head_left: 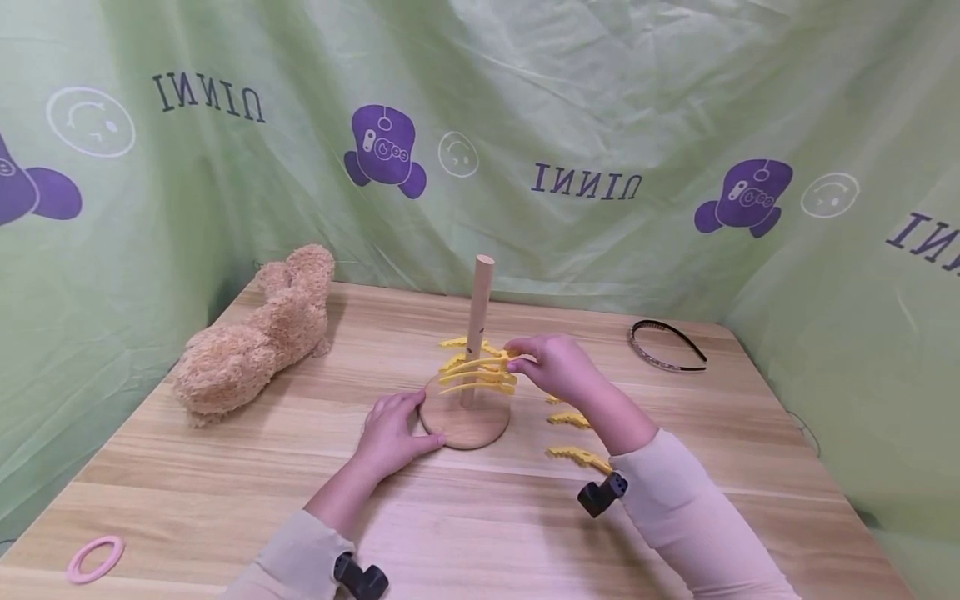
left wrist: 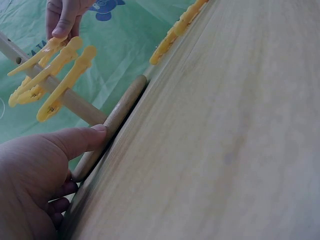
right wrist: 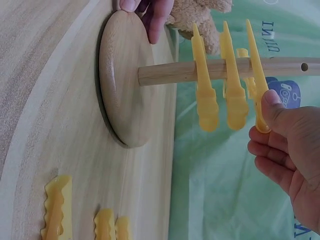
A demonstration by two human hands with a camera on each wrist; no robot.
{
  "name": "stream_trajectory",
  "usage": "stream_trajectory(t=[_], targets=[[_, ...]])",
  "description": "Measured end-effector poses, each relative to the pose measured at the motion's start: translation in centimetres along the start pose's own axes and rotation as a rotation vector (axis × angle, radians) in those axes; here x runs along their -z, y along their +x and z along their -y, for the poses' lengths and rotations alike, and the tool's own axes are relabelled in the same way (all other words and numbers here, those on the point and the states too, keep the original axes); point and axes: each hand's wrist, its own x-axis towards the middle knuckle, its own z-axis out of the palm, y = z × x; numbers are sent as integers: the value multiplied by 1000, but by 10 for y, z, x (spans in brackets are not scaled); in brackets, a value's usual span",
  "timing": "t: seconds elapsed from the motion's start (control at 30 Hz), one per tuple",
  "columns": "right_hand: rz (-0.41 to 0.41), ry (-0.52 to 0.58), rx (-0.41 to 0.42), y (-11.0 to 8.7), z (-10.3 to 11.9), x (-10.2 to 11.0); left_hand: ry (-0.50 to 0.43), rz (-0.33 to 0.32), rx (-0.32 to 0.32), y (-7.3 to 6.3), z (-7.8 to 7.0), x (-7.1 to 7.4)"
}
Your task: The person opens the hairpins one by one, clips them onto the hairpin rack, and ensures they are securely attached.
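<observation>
A wooden stand has a round base point(head_left: 472, 432) and an upright post point(head_left: 481, 292). My left hand point(head_left: 392, 435) grips the base's left edge, its thumb on top in the left wrist view. Yellow alligator hair clips are clamped one above another around the post, including a middle clip point(right wrist: 236, 110) and a lowest clip point(right wrist: 207, 111). At the highest clip point(right wrist: 254, 50), my right hand point(head_left: 561, 367) pinches the rear end between thumb and fingers, while its long prongs lie across the post.
More yellow clips point(head_left: 577, 455) lie on the table point(head_left: 465, 517) right of the base, partly behind the right forearm. A plush toy point(head_left: 255, 342) lies back left, a black headband point(head_left: 651, 360) back right, and a pink ring point(head_left: 96, 559) front left. Green curtains point(head_left: 525, 100) surround the table.
</observation>
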Motion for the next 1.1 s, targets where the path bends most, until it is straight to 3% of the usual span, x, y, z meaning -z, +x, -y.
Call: stream_trajectory(t=[0.73, 1.1], targets=[[62, 100, -31, -5, 0, -1, -2, 10, 12, 0, 1, 0], [23, 178, -45, -18, -5, 5, 4, 10, 12, 0, 2, 0]])
